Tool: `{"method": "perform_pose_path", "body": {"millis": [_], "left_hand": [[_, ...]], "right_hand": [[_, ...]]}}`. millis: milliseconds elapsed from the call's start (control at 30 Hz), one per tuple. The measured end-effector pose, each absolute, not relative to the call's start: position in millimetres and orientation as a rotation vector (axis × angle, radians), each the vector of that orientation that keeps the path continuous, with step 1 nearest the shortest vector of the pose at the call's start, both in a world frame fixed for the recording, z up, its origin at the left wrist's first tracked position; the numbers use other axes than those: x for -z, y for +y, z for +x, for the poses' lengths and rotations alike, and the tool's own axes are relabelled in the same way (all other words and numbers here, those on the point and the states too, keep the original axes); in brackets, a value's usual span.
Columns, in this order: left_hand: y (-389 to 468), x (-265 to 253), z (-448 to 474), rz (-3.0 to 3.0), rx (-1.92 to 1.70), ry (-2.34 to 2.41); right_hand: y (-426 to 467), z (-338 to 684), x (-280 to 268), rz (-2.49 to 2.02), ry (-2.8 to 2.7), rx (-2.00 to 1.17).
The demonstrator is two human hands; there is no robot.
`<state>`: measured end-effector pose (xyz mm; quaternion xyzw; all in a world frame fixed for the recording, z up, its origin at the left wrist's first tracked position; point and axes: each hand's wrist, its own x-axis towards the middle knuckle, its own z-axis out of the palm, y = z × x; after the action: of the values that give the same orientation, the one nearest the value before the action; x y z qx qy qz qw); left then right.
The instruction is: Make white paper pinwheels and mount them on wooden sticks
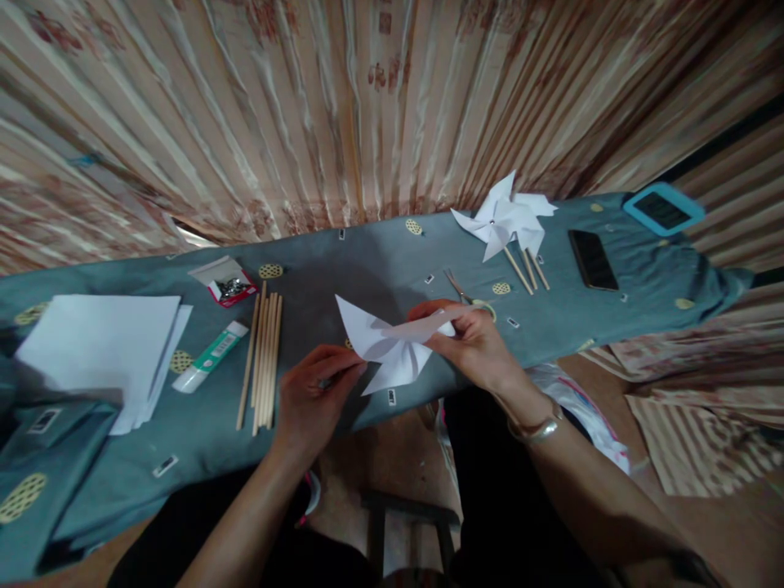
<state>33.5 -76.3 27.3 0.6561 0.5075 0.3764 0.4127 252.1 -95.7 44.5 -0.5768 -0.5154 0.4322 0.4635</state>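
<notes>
A white paper pinwheel (398, 347) is held up over the front edge of the cloth-covered table, between both hands. My left hand (318, 388) pinches one of its blades at the left side with thumb and fingers. On the right, my right hand (471, 339) is closed round the folded paper, its thumb in front and fingers behind. No stick shows on this pinwheel. Just left of my left hand lie several thin wooden sticks (265, 359). Behind my right hand rests a pair of scissors (469, 296), partly covered by that hand.
White paper sheets (104, 343) lie at the left, near a glue stick (210, 357) and an open box of metal pins (231, 286). Pinwheels on sticks (505, 216) lie at the back right, beside a phone (593, 260) and a blue-framed device (665, 208). A curtain (343, 106) hangs behind.
</notes>
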Motion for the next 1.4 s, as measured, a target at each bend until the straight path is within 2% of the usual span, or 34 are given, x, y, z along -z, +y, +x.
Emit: {"method": "perform_pose_path", "body": {"millis": [667, 1100, 1400], "left_hand": [[-84.6, -7.0, 27.9, 1.492, -0.867, 1.27], [-110.6, -6.5, 19.6, 1.289, -0.61, 1.078], [-155.7, -2.9, 22.6, 1.003, -0.79, 1.185]], "right_hand": [[-83.8, 247.5, -24.7, -1.411, -1.131, -1.307], [-84.0, 270.2, -38.8, -1.379, -1.255, -1.424], [-67.0, 251.5, -32.8, -1.439, -1.498, -1.614]]}}
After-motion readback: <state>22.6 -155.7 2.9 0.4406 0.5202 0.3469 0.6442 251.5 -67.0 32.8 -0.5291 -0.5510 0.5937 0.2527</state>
